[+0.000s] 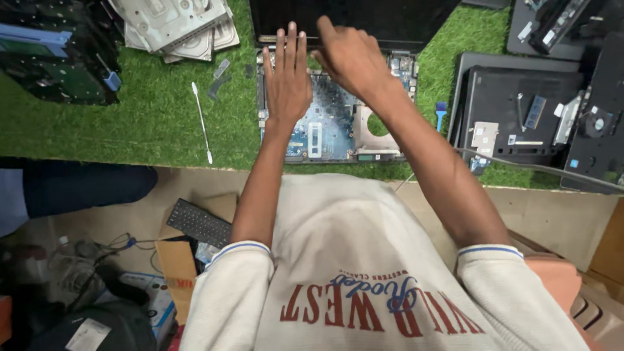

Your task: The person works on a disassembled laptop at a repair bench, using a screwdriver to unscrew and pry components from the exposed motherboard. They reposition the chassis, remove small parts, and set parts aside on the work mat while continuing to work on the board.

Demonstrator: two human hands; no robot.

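An opened laptop base [328, 133] with a blue circuit board lies on the green turf mat [156, 123], its dark screen [390, 19] raised at the far side. My left hand [286, 75] rests flat on the board's left part with fingers spread and holds nothing. My right hand [350, 57] hovers over the board's far middle, its fingers curled down near the hinge area. Whether the right fingers pinch anything is hidden.
A long cotton swab [201, 123] lies left of the laptop. Stacked metal drive parts [179, 26] sit far left. A small blue brush [441, 114] and black laptop covers [520, 110] lie right. A keyboard [198, 223] and boxes are below the table edge.
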